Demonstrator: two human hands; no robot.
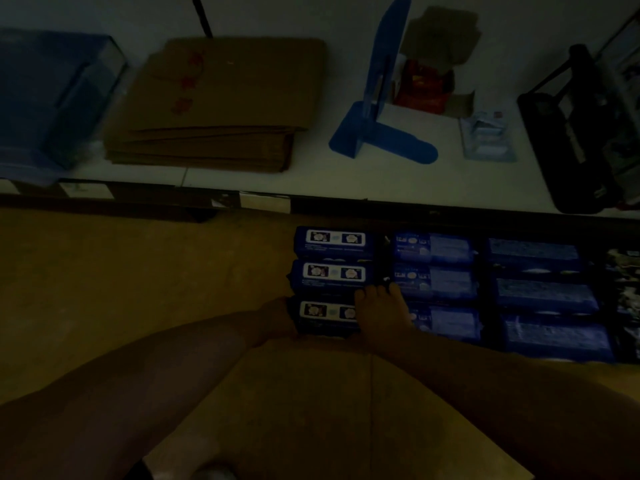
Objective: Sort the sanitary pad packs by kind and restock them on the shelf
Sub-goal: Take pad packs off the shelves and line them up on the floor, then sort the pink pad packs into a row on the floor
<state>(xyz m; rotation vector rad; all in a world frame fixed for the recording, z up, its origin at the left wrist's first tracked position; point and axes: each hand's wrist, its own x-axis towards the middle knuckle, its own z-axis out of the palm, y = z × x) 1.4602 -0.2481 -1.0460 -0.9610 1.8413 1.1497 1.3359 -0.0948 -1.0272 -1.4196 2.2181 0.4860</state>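
The white upper shelf [346, 181] runs across the far half of your view. On it, from left to right, are a blue box [52, 98], a stack of flat cardboard [221, 102], a blue divider [381, 133] and a black basket [571, 133]. None of these matter for this step.

Your work is below its dark front edge, where the blue packs lie in three columns running far to near. The right column [543, 296] and the middle column [434, 282] each show three packs of their own print. The left column has the white-labelled kind: a far pack [332, 242], a middle pack [332, 277] and the near pack [325, 317], which sits between your hands.

Your left hand [277, 318] is against that pack's left end. The light is too dim to tell whether its fingers wrap round it. Your right hand [381, 313] lies over the right end with the fingers laid out fairly straight, pressing rather than clutching, and their tips reach the middle pack.

You seem to be seating this pack. To do it well:
- Push evenly from both ends so that it slides far-ward without twisting.
- Bring its far edge flush against the middle pack.
- Keep the label upward and in line with the two labels beyond it.
- Keep your right fingers from nudging the middle column, which is just beside them.
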